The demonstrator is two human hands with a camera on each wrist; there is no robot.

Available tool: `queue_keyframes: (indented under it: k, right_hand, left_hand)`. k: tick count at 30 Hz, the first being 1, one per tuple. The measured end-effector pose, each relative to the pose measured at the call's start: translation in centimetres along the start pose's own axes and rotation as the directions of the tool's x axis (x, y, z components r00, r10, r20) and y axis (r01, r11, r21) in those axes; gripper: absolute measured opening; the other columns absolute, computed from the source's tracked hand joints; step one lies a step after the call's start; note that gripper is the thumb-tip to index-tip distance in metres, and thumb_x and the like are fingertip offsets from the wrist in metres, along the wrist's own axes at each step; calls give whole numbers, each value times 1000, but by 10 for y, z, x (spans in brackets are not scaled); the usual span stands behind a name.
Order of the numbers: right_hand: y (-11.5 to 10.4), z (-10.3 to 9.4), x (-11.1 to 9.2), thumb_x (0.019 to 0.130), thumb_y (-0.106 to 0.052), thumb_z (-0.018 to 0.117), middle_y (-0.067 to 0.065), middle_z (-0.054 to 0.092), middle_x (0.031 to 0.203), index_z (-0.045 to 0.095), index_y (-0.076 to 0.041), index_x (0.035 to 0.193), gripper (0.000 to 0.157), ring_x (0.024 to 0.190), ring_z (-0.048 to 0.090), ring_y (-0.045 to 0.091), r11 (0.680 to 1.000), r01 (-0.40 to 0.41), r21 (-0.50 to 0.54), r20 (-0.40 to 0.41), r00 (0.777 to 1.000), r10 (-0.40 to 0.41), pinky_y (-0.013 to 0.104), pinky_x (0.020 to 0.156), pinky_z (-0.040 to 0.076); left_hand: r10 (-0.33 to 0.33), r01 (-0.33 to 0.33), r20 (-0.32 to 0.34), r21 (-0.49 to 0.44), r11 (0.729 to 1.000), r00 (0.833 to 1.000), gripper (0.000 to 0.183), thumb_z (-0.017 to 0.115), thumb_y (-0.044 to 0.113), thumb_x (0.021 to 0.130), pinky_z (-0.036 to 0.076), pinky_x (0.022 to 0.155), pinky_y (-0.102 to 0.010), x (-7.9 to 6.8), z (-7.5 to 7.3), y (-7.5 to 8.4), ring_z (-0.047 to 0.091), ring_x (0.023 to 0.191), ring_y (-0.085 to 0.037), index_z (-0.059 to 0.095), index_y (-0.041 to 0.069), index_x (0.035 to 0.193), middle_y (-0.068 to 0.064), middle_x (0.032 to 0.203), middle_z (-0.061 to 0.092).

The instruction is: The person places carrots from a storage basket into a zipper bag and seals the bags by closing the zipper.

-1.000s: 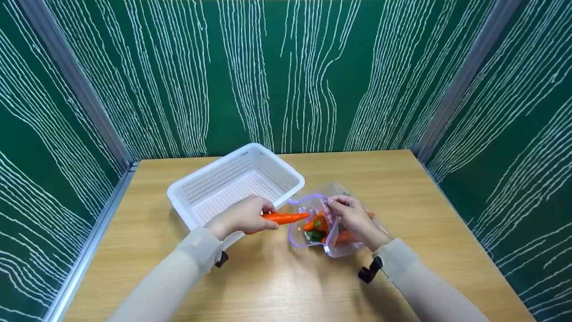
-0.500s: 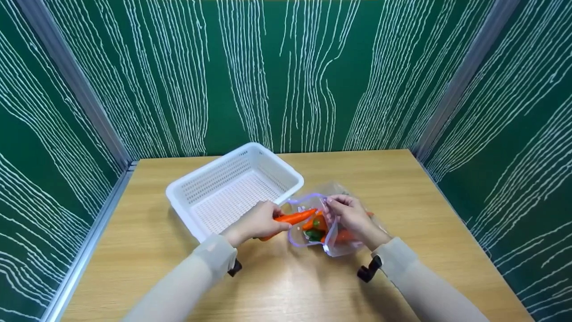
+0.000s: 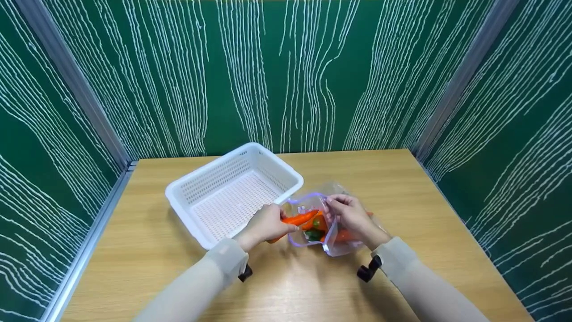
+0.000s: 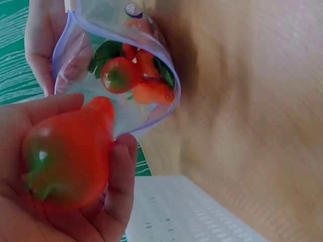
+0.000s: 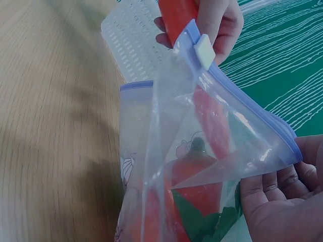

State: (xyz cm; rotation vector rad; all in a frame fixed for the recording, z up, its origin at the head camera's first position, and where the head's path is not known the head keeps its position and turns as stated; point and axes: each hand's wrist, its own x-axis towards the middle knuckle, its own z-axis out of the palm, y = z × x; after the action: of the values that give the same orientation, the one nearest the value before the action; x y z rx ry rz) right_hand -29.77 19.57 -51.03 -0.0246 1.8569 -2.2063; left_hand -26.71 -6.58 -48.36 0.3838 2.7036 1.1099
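Observation:
My left hand (image 3: 268,222) grips an orange carrot (image 3: 300,218), its thick green-tinged end (image 4: 50,186) towards the left wrist camera. The carrot's thin end points into the mouth of a clear zip bag (image 5: 247,156) with a purple rim and white slider (image 5: 204,52). In the right wrist view that end shows through the plastic. My right hand (image 3: 353,217) pinches the bag's rim and holds the mouth wide. Inside lie several orange-red vegetables, one with a green stem end (image 4: 119,75), and dark green leafy pieces (image 4: 107,54). The bag lies on the table, partly hidden by my right hand.
A white perforated plastic basket (image 3: 232,203) with nothing in it stands just left of the bag, its right corner close to the purple rim. The wooden table (image 3: 286,286) is bounded by green walls (image 3: 241,89) with white wavy lines at the back and sides.
My left hand has moved right, away from the basket, bringing the carrot's tip over the bag's mouth and tilting it slightly upward in view. My right hand stays on the rim.

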Motion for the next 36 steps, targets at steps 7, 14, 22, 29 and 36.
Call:
queue_keyframes:
  k: [7,14,22,29,36]
  right_hand:
    - [-1,0,-2,112,-5,54,2,67,81,72,-9,98,23,66,62,13,1000,-4,-3,-7,1000,4,23,64,57]
    - [-1,1,0,111,-5,55,2,68,80,72,-8,97,22,66,62,13,1000,-4,3,-6,1000,4,23,64,57]
    - [1,0,-1,112,-6,55,3,68,81,72,-6,99,21,67,62,13,1000,-4,0,-5,1000,4,23,65,58]
    - [0,0,-2,112,-7,56,3,68,81,72,-6,100,20,68,62,13,1000,-10,-2,1,1000,10,23,66,58]
    - [-1,1,-1,112,-6,56,2,68,80,73,-6,99,21,67,62,13,1000,-7,-5,-2,1000,7,23,64,57]
  left_hand:
    - [10,-9,-9,65,998,1000,20,83,24,84,39,51,-24,4,8,-1,50,57,-11,71,8,84,5,70,59]
    - [47,-46,-18,53,998,999,18,79,11,77,43,58,-27,1,11,-2,51,64,-14,71,1,90,1,76,63]
    - [137,-139,-37,-39,990,990,37,76,-2,72,62,85,-43,-1,16,-5,67,84,-25,72,-10,108,-22,101,76]
    - [139,-145,-73,-84,986,988,45,78,-4,73,64,90,-44,-2,14,-6,73,96,-31,73,-11,118,-23,110,78]
    - [77,-89,-127,-85,992,989,39,80,4,79,59,77,-29,-3,5,-5,67,84,-18,78,-5,117,-17,108,80]
